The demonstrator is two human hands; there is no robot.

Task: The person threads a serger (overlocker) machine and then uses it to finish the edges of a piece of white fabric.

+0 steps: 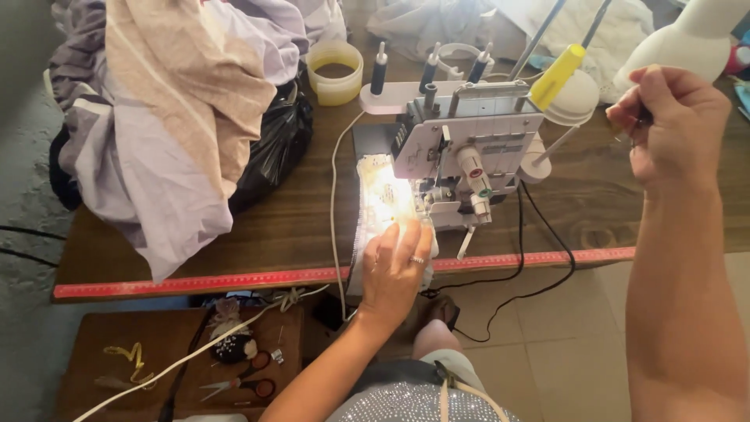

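Note:
My left hand (394,270), a ring on one finger, lies flat on a strip of white fabric (375,191) at the front of a white overlock sewing machine (469,144). The machine's lamp lights the fabric brightly under the presser foot. My right hand (672,125) is raised to the right of the machine with its fingers closed; something small and dark shows between thumb and fingers, too small to identify. A yellow thread cone (556,76) stands on the machine's far right side.
A heap of purple, white and beige cloth (180,101) over a black bag (273,148) fills the table's left. A yellowish tape roll (334,72) sits behind. A red ruler strip (234,279) edges the wooden table (273,227). Scissors (242,384) lie on a lower stool. Black cables (539,266) hang down.

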